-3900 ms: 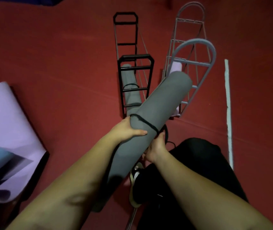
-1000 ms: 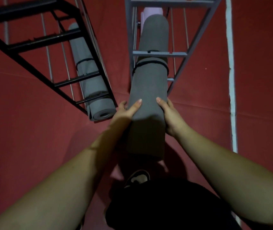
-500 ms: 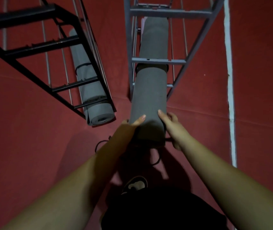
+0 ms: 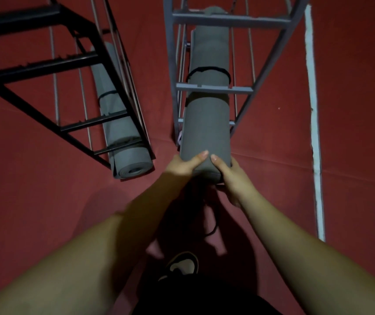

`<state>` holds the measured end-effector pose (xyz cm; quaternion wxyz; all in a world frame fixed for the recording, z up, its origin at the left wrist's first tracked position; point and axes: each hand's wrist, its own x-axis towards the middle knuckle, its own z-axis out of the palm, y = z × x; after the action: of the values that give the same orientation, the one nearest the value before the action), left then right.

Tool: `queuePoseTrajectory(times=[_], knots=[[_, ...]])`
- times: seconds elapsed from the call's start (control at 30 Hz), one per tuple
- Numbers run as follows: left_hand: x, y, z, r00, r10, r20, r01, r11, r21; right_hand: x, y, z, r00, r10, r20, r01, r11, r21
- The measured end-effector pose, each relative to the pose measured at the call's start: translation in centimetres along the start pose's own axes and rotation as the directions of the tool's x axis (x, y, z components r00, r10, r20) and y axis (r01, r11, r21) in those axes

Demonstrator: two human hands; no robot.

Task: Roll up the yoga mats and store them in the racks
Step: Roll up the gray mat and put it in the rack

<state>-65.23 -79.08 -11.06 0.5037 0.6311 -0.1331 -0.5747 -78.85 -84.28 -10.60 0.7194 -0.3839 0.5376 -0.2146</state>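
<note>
Here two racks stand on the red floor [image 4: 352,110]: a black rack [image 4: 72,60] on the left and a grey rack [image 4: 229,19] on the right. Two rolled grey mats show plainly, one in each. The mat in the black rack [image 4: 122,133] lies low, a black band around its middle, its spiral end facing the camera. The mat in the grey rack [image 4: 207,123] runs under the crossbars, also banded; a sliver of pale purple peeks out beside its lower left edge. The left hand [image 4: 182,165] and the right hand [image 4: 232,178] grip its near end from either side, thumbs on top. Compared with half a second ago, the mat sits deeper in the rack and its band has passed the middle crossbar. A white line [image 4: 316,133] runs along the floor; one shoe [image 4: 182,266] shows below.
</note>
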Motion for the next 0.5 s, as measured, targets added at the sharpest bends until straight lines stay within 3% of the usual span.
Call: queuePoseTrajectory(times=[0.17, 0.3, 0.4, 0.5], knots=[[6.0, 2.8, 0.4, 0.996, 0.075, -0.054, -0.073, 0.997, 0.039, 4.3, -4.1, 1.0, 0.999, -0.018, -0.028, 0.017, 1.000, -0.009], [7.8, 4.1, 0.3, 0.999, -0.017, -0.043, 0.016, 0.999, -0.029, 6.4, -5.0, 1.3, 0.996, -0.021, -0.085, 0.016, 0.998, -0.058], [8.2, 2.5, 0.3, 0.990, -0.132, 0.055, 0.137, 0.985, -0.108, 6.2, -4.0, 0.8, 0.992, 0.045, -0.117, -0.038, 0.998, 0.056], [7.9, 1.1, 0.9, 0.991, -0.078, 0.106, 0.094, 0.984, -0.149, 5.6, -3.1, 0.4, 0.982, 0.181, -0.059, -0.173, 0.978, 0.117]])
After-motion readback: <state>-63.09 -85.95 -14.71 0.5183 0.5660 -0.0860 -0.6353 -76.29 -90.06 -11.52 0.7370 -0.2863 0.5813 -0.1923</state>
